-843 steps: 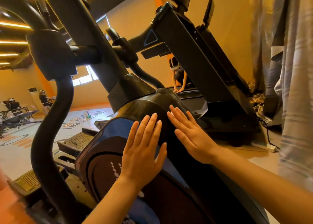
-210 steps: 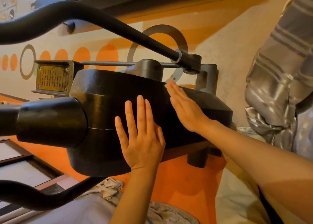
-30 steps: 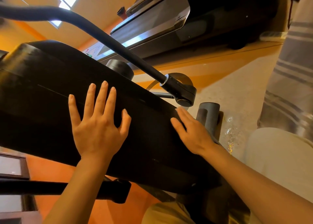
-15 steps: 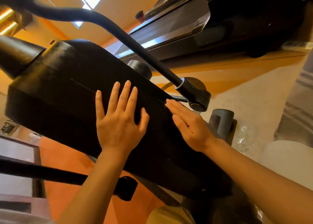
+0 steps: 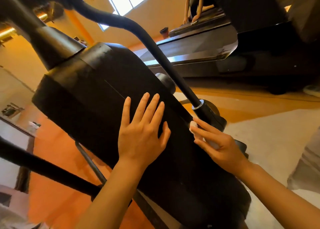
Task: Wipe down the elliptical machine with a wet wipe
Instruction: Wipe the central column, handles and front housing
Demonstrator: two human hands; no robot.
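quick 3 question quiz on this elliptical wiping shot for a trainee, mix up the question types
1. True or false: the left hand lies flat with straight fingers on the black housing.
2. Which hand has the white wet wipe under its fingers? A) left B) right C) neither
3. Fill in: the black arm bar ends in a joint just beyond the ____ hand's fingertips.

Key
1. True. It holds nothing.
2. B. The wipe shows under the right hand, at the housing's far edge.
3. Right.
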